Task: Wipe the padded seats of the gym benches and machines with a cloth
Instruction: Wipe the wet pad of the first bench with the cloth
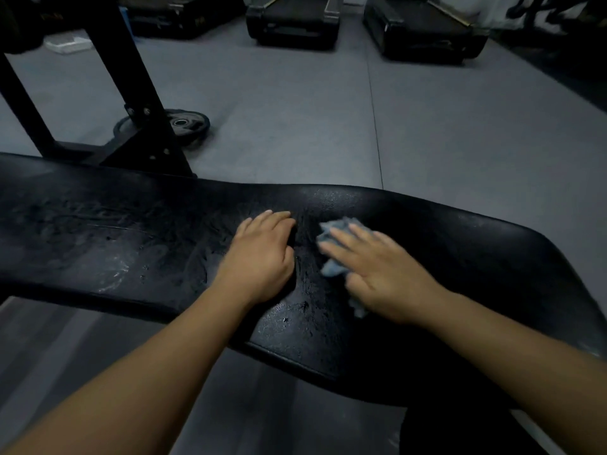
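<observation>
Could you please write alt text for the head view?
A person's right hand presses a blue-grey cloth onto a black padded bench seat, the left hand resting beside it. A weight plate lies on the grey floor beyond.

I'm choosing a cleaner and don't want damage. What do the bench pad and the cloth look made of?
Bench pad: probably black vinyl or faux leather over padding; smooth, slightly glossy skin, with wet streaks sitting on top rather than soaking in. Cloth: seems soft blue-grey fabric, perhaps microfibre; matte and crumpled under the right hand, but blur hides the weave.
</observation>
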A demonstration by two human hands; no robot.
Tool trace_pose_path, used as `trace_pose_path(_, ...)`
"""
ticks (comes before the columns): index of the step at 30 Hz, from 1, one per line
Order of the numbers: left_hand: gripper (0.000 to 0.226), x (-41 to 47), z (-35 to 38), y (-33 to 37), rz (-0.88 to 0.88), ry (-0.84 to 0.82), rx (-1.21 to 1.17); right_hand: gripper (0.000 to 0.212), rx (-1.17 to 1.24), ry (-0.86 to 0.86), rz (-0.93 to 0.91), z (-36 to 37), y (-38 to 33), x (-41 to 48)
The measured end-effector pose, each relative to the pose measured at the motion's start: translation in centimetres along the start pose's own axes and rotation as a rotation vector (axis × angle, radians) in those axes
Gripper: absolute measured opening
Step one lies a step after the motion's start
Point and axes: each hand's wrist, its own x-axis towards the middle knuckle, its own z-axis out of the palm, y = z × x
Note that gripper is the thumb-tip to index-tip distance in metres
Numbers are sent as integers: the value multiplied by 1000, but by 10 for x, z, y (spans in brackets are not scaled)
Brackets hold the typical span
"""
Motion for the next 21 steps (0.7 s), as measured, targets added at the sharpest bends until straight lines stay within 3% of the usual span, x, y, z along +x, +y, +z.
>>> trace_pose_path(3,69,-1,-2,4,-30,-16,-13,78,-6,12,264,-7,21,22)
trace_pose_path(5,70,-2,-4,5,-27,-36,-20,73,3,34,358,-5,-9,38)
trace_pose_path(10,60,-3,-14,-12,77,-172,52,71,65,14,-21,8,-71,-45)
trace_pose_path(12,60,-9,-13,-17,100,-172,78,70,35,26,7,7,-53,-59)
trace_pose_path(14,69,-17,-11,-15,96,-108,65,74,43,23,162,3,-47,-41)
trace_pose_path(17,64,-23,-10,-12,75,-68,-7,76,85,71,380,8,-94,-8)
trace_pose_path(21,65,-28,-14,-15,83,-81,-22,66,92,109,155,20,-132,-58)
